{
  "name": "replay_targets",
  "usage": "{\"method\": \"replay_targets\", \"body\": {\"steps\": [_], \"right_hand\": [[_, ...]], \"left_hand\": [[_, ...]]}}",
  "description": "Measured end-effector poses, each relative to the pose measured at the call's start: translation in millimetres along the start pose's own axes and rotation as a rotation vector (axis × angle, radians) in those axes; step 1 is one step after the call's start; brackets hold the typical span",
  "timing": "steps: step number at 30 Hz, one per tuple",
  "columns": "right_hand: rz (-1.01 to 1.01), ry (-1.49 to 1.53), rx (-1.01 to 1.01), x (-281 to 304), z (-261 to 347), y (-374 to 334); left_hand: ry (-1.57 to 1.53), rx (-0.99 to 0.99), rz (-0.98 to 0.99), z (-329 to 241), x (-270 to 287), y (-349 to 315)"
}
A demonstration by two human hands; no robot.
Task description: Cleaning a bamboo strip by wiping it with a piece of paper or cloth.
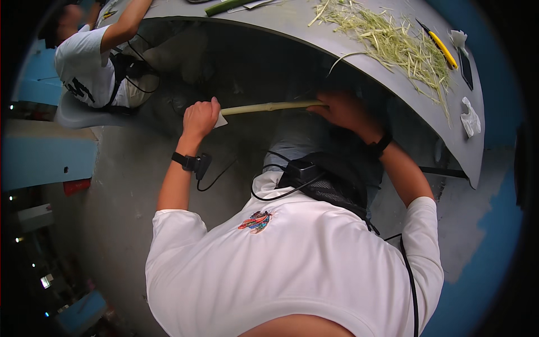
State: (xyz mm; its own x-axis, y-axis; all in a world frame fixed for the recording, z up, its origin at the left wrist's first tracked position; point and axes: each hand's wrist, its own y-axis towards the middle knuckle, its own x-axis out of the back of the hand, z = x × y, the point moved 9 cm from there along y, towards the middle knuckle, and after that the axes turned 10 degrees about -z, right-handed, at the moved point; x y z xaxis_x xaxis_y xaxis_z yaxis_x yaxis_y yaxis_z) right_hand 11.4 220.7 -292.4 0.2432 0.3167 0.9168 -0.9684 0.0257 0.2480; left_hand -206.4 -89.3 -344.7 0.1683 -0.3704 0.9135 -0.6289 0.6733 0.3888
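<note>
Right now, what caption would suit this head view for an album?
Left hand and right hand grip a long pale green stalk below a grey table strewn with shavings.

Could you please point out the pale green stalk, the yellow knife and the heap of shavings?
stalk (269, 106), head view, middle of its length
yellow knife (442, 48), head view, handle
shavings (393, 42), head view, middle of heap

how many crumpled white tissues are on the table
2: one crumpled white tissue by the yellow knife, another near the table edge. More may be hidden.
</note>
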Motion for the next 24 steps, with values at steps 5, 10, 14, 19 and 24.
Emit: {"method": "replay_targets", "body": {"steps": [5, 10, 14, 19, 24], "right_hand": [[-0.006, 0.055, 0.091, -7.1, 34.9, -2.1], [0.166, 0.116, 0.022, -32.9, 55.4, 17.2], [0.034, 0.235, -0.039, -34.5, -3.0, -9.7], [0.051, 0.099, 0.024, -9.3, 17.8, -10.0], [0.055, 0.153, 0.042, -44.5, 51.9, 14.5]], "left_hand": [[0.056, -0.171, 0.031, -44.7, 1.0, -6.9], [-0.095, -0.174, 0.115, -82.8, -15.4, 8.1], [-0.022, -0.186, 0.218, -40.1, -35.8, -5.6], [-0.098, 0.01, 0.165, -5.1, -37.3, -21.1], [-0.05, -0.252, 0.165, -85.1, -27.4, -5.1]]}}
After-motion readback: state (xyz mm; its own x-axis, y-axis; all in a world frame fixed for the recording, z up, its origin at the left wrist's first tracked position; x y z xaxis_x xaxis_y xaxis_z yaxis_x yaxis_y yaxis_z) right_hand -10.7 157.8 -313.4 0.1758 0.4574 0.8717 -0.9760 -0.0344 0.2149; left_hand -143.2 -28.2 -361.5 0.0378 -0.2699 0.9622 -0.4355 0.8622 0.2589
